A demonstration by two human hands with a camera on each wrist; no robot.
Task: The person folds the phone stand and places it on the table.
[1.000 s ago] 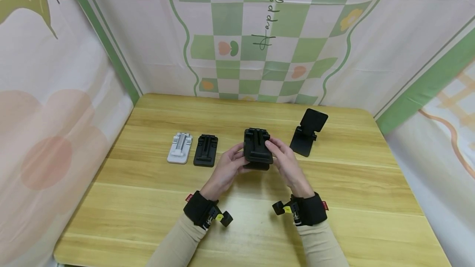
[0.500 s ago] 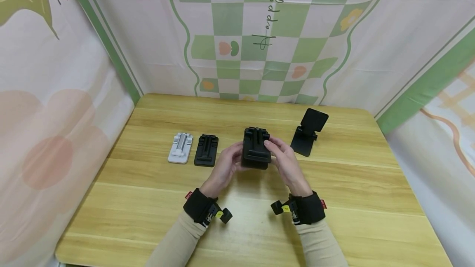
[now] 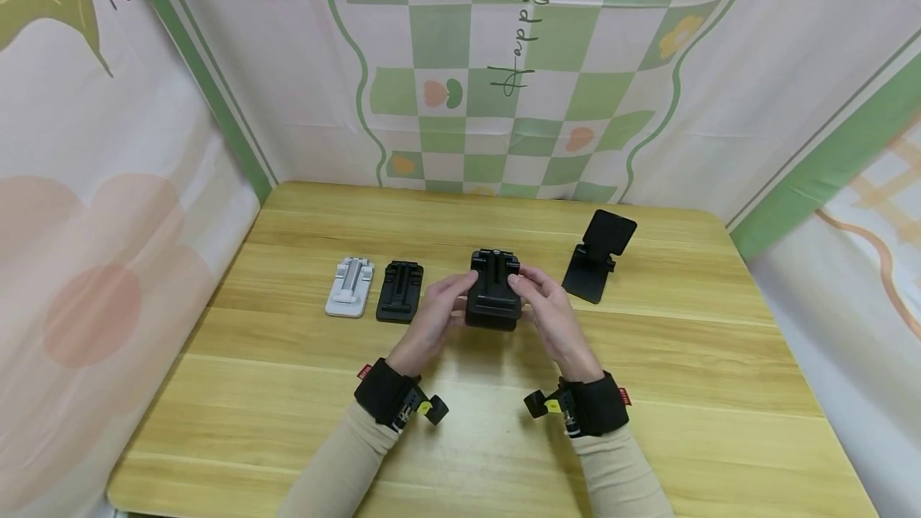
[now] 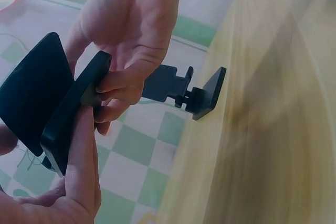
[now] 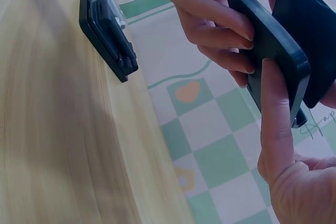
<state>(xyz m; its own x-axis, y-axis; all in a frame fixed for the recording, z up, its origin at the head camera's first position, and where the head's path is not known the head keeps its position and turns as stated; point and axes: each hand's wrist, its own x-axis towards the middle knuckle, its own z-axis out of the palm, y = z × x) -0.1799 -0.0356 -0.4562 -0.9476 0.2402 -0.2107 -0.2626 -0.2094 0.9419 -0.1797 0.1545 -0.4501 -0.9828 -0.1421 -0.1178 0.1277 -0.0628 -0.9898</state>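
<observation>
Left hand [image 3: 434, 312] and right hand [image 3: 554, 316] grip a black folding stand [image 3: 492, 298] above the table [image 3: 475, 438], left thumb [image 3: 468, 281] now on its left edge, lower a second ago, unfolded stand [image 3: 608, 234] at right.

"What sort of place surrounds you?"
"A booth, seemingly a recording set: a checked curtain [image 3: 489, 134] hangs beyond my wood-grain surface [image 3: 252, 390], a flowered curtain [image 3: 93, 302] closes one side, and I wear wrist cameras [image 3: 436, 410]."

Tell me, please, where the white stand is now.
In the head view, the white stand lies on the table, left of centre, just left of the folded black stand.
</observation>
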